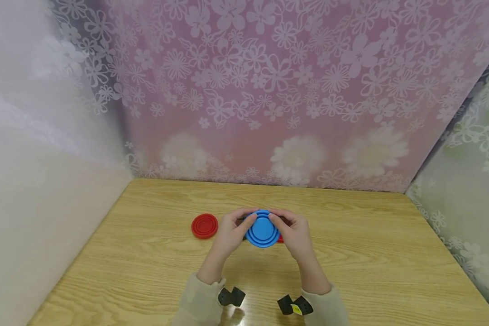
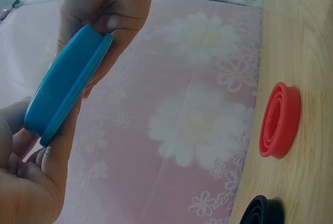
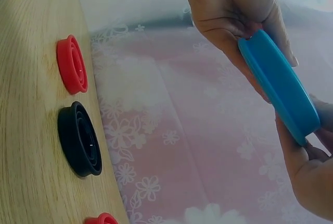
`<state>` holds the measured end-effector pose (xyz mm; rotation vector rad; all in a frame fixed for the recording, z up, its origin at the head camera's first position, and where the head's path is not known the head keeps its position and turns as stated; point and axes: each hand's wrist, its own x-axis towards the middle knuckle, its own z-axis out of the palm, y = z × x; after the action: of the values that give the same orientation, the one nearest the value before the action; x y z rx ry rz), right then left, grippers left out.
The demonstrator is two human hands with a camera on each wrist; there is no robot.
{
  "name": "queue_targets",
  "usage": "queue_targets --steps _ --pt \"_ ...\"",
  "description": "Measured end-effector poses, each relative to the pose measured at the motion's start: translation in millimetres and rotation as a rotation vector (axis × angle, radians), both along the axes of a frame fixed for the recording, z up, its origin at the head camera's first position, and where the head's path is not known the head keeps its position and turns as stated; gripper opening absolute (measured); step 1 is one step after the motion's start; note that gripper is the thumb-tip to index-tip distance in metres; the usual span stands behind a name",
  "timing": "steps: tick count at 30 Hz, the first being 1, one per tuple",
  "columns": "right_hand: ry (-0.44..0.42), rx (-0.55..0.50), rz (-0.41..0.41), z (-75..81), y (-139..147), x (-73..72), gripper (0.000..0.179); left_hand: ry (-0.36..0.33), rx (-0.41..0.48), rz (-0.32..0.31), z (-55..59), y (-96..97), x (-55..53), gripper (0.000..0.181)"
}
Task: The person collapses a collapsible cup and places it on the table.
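Both hands hold a blue round collapsible cup (image 1: 262, 229) above the table, its concentric rings folded flat and facing the head camera. My left hand (image 1: 230, 229) pinches its left edge, with the thumb on the near face and the fingers behind. On the opposite edge my right hand (image 1: 294, 230) grips it the same way. The wrist views show the blue cup (image 2: 67, 86) tilted, edge-on between the two hands.
A red folded cup (image 1: 204, 226) lies on the wooden table (image 1: 146, 253), left of the hands. A black folded cup (image 3: 70, 140) and a second red one (image 2: 289, 125) lie beyond the hands, mostly hidden from the head view. Flowered curtains (image 1: 261, 90) enclose the table.
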<state>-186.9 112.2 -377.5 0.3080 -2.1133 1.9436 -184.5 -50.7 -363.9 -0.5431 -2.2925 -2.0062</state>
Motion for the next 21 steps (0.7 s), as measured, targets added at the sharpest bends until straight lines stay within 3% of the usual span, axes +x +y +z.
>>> queue_targets --steps 4,6,13,17,21 --pt "-0.001 -0.048 -0.044 -0.2 2 -0.8 0.019 -0.073 0.067 0.025 -12.7 -3.4 -8.8 0.034" --pt "-0.005 -0.06 -0.073 0.8 3 -0.3 0.019 -0.11 0.083 0.026 -11.3 -5.8 -9.3 0.033" --pt "-0.01 -0.085 -0.11 2.6 6 -0.2 0.021 -0.081 -0.004 -0.018 6.7 -9.8 -1.1 0.022" --pt "-0.017 -0.071 -0.107 3.4 6 -0.4 0.021 -0.066 -0.028 -0.03 9.1 -9.8 -0.1 0.021" --pt "-0.049 -0.016 -0.093 5.5 8 -0.6 0.023 -0.05 -0.043 -0.003 8.7 -10.0 0.2 0.02"
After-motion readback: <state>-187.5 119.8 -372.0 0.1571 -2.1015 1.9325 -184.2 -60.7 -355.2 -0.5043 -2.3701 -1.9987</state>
